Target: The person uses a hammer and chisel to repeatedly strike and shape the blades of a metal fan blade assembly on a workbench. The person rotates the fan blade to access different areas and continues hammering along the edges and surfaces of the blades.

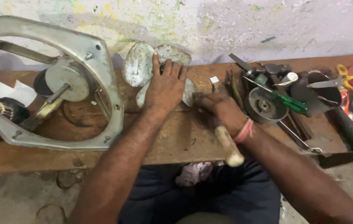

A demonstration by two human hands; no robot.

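Observation:
My left hand [164, 87] presses flat on a grey metal fan blade assembly [139, 64] that lies on a worn wooden bench [172, 137] against the wall. The blades spread out from under the palm. My right hand [220, 108] is closed around the pale wooden handle [230, 145] of a tool, probably a hammer; the hand is blurred and the tool's head is hidden beside the blades. A pink band sits on that wrist.
A large grey metal fan frame with motor and shaft [66, 83] fills the bench's left side. On the right lie a round pulley [265, 107], a green-handled screwdriver [290, 101], a dark metal cup [315, 93] and yellow-handled scissors [348, 79]. White paper scraps [6, 89] lie far left.

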